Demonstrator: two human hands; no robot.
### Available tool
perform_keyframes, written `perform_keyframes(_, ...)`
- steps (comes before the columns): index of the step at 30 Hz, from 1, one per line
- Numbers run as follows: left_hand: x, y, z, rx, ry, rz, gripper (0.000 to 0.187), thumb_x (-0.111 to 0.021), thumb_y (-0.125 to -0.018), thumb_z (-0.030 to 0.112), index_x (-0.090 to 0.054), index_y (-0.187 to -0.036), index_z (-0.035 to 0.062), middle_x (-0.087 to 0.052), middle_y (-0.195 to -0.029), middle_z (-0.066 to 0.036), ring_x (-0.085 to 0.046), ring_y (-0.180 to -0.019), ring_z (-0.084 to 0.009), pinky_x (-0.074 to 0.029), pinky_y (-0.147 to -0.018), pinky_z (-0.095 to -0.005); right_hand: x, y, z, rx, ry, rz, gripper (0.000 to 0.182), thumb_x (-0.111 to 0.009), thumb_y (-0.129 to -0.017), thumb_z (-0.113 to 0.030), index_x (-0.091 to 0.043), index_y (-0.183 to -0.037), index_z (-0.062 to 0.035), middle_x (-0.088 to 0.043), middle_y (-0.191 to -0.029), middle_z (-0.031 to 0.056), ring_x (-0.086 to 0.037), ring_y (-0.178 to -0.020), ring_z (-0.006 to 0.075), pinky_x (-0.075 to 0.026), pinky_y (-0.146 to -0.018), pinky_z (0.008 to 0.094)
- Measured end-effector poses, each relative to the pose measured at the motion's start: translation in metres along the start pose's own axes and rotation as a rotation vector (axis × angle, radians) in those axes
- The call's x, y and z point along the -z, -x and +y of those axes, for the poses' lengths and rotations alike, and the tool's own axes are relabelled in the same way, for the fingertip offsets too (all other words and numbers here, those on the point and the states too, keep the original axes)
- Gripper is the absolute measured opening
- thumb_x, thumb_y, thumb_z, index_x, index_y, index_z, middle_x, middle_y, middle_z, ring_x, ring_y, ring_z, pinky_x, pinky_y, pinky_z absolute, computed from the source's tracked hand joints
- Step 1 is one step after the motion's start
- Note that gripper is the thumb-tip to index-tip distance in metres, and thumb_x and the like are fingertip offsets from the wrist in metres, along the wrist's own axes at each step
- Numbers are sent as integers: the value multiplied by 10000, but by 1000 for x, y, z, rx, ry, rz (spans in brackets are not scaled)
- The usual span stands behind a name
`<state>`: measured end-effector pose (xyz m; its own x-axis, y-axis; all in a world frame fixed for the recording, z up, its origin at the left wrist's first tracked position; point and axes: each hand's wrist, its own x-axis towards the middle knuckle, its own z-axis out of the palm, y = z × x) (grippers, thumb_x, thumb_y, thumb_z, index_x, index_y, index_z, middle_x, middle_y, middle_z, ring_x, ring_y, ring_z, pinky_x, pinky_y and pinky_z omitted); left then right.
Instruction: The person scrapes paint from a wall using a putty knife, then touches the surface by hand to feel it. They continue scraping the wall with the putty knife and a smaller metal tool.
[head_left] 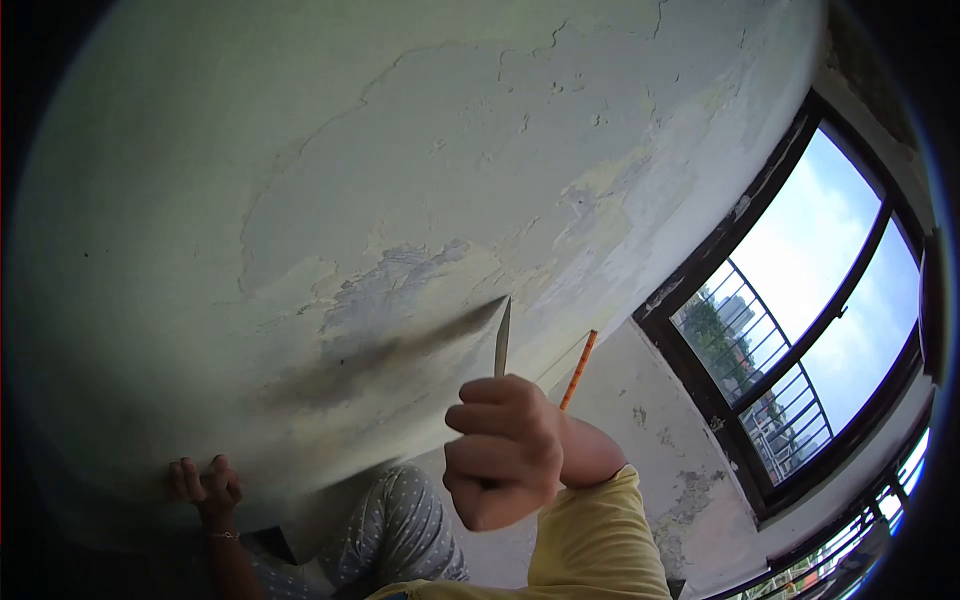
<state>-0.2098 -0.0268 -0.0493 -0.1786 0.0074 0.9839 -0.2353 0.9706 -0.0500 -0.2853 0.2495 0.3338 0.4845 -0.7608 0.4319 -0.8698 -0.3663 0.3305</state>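
Observation:
My right hand (505, 450), at the end of a yellow sleeve, is closed in a fist around a scraper (503, 340). Its thin metal blade points up, seen nearly edge-on, with the tip at or very near the wall (400, 150); the handle is hidden in the fist. Around the tip the wall paint is cracked and peeling, with a rough grey scraped patch (395, 280) just to the left. Low on the left, my left hand (205, 485), with a bracelet at the wrist, rests against the wall, its fingers bent and somewhat apart. Nothing shows in it.
Behind my right forearm stands an orange stick (580, 368) with dark marks. A bent knee in grey dotted trousers (400, 520) is close below the wall. To the right is a dark-framed window (760, 400) with a railing outside, set in a stained wall (640, 400).

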Motion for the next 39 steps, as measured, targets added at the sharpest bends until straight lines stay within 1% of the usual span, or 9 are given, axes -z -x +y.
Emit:
perform_keyframes(8,2,-8,0,8,-39,-8,273,-380,-967,349,-551,-1124,205,-328,-1422,-175,-325,-1291,-393,-250,-1035,-540,-13,-9,-7,-19,80,72,211,-492,-561,37,-345,-588,-113,-267,-561,-1,-282,-429,126,-175,-377,257)
perform_keyframes(12,5,-5,0,-1,-35,-16,287,-371,-970,353,-538,-1145,198,-329,-1421,-178,-322,-1294,-401,-249,-1038,-546,-5,24,44,-236,308,125,262,-575,-475,-56,-348,-601,-98,-260,-553,9,-302,-412,158,-220,-361,285)
perform_keyframes(19,1,-3,-1,18,-3,-18,288,-379,-967,341,-535,-1167,206,-320,-1423,-188,-317,-1295,-412,-261,-1041,-552,-1,-11,-12,-26,40,200,213,-486,-547,91,-351,-621,-57,-289,-559,6,-297,-414,153,-171,-378,267)
perform_keyframes(24,4,-8,-2,-18,-45,-11,332,-361,-977,346,-522,-1189,149,-314,-1419,-210,-320,-1286,-423,-272,-1025,-547,6,3,0,-139,138,247,331,-441,-540,204,-371,-705,-74,-301,-557,-1,-266,-418,165,-194,-378,299)
perform_keyframes(30,2,3,0,14,35,-19,300,-400,-958,327,-541,-1151,145,-307,-1415,-204,-316,-1288,-421,-274,-1039,-555,24,-5,-28,-193,223,674,318,-510,-668,138,-314,-726,-105,-382,-508,21,-403,-377,146,-307,-351,273)
perform_keyframes(32,1,7,0,22,52,-25,293,-412,-953,322,-547,-1142,144,-305,-1415,-202,-313,-1289,-421,-276,-1044,-557,24,-7,-25,-203,216,657,300,-486,-691,99,-284,-726,-121,-313,-513,2,-333,-346,112,-297,-325,249)
perform_keyframes(34,0,10,0,16,59,-21,280,-425,-949,325,-555,-1128,154,-308,-1413,-193,-305,-1294,-417,-281,-1049,-558,10,-4,-5,-280,166,893,315,-483,-674,117,-281,-722,-121,-318,-512,0,-317,-337,101,-257,-307,239)
perform_keyframes(36,2,3,2,18,56,-20,277,-424,-949,327,-556,-1126,160,-310,-1411,-187,-302,-1296,-413,-281,-1048,-558,5,26,16,-490,248,769,307,-458,-675,123,-279,-728,-121,-331,-505,5,-324,-335,92,-235,-296,242)
perform_keyframes(39,2,4,0,22,48,-9,274,-423,-950,334,-557,-1125,171,-311,-1410,-179,-299,-1300,-406,-281,-1047,-558,10,16,8,-400,208,748,291,-428,-691,123,-279,-746,-122,-361,-500,20,-339,-331,90,-234,-292,238)
